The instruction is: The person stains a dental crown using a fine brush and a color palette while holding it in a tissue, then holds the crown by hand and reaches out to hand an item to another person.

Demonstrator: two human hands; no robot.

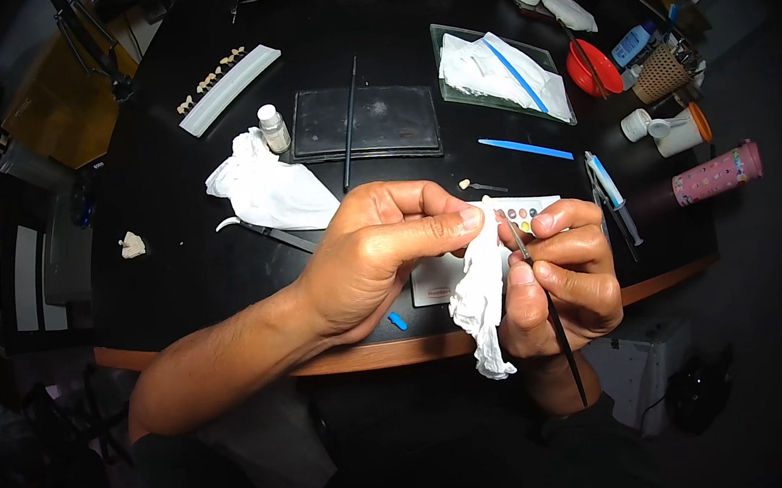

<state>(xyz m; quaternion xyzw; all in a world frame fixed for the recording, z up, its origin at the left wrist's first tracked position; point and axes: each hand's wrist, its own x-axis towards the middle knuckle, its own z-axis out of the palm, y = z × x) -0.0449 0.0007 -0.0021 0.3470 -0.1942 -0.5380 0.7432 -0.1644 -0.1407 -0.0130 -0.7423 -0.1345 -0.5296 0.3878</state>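
Note:
My left hand [383,254] pinches a crumpled white tissue [479,299], which hangs down below the thumb; a tiny pale piece at the fingertips is too small to make out. My right hand [567,283] grips a thin dark-handled brush [563,343], its tip up beside the tissue and left fingertips. Behind my hands lie a paint palette [516,207] with small coloured wells, a small tooth-shaped piece on a stick [468,185] and a pale flat case [431,287]. A small blue piece [397,321] lies by the front edge.
On the black desk [197,302] are a tissue pile [271,190], bottle [272,128], dark tray [364,123], tooth-sample strip [227,90] and glass tray [442,48]. At the right are a red bowl [587,71], syringe [610,192], white tubs [675,133] and pink flask [717,172].

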